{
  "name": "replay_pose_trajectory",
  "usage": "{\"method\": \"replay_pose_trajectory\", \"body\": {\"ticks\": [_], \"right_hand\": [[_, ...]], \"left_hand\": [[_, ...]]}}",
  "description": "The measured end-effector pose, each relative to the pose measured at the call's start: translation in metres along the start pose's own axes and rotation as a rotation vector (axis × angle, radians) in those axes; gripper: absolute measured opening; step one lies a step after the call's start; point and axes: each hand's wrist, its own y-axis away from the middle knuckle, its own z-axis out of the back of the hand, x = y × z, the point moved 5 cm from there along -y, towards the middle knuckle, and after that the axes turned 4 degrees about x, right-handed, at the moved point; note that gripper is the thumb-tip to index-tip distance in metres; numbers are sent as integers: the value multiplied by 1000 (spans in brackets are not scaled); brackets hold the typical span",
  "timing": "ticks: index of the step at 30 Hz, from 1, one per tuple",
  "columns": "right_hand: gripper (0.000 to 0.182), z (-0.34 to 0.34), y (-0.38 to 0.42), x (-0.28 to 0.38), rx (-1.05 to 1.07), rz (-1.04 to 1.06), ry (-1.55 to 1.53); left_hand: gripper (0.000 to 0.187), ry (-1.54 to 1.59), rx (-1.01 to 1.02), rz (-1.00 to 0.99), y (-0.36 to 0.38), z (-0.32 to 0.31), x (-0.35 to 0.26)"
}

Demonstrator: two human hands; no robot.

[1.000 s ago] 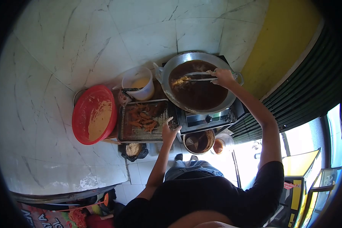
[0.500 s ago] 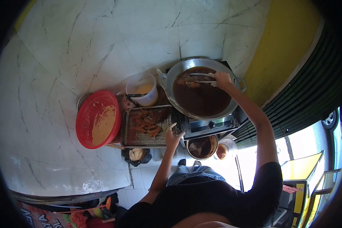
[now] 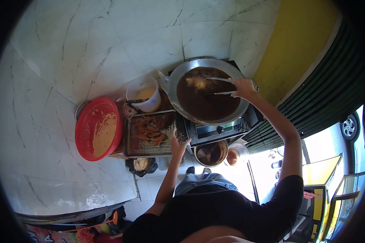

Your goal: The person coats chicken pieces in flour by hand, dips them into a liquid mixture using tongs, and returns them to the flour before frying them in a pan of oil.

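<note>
My right hand (image 3: 244,88) grips metal tongs (image 3: 221,79) over a large metal wok (image 3: 242,109) of dark brown oil. The tongs' arms are spread, and near their far ends a pale golden clump (image 3: 198,83) lies in the oil. My left hand (image 3: 177,146) is at the right edge of a tray (image 3: 148,155) with a wire rack, its thumb and fingers apart, holding nothing. Orange-brown fried pieces (image 3: 152,133) lie on the rack. The wok sits on a stove (image 3: 215,131).
Left of the tray stands a red basin (image 3: 80,133) with batter. A clear pitcher (image 3: 152,106) is behind the tray. Below the stove are a brown pot (image 3: 198,158) and a clear container (image 3: 242,150). A black bag (image 3: 150,169) of crumbs sits under the tray.
The tongs' arms have spread wider, and the golden clump shows more plainly in the oil. My left hand stays by the tray edge. The whole view has shifted slightly.
</note>
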Motion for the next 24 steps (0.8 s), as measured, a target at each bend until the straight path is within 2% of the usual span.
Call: {"method": "replay_pose_trajectory", "body": {"ticks": [6, 15, 17, 20, 24], "right_hand": [[77, -29, -7, 17, -113, 21, 53], [62, -65, -33, 25, -194, 97, 184], [60, -65, -29, 21, -226, 125, 192], [52, -53, -13, 21, -314, 188, 181], [47, -51, 7, 18, -382, 262, 179]], "left_hand": [[85, 43, 9, 18, 0, -1, 4], [80, 75, 8, 56, 0, 1, -2], [79, 70, 7, 28, -1, -2, 12], [78, 26, 8, 45, 0, 0, 0], [77, 156, 72, 63, -2, -2, 3]]}}
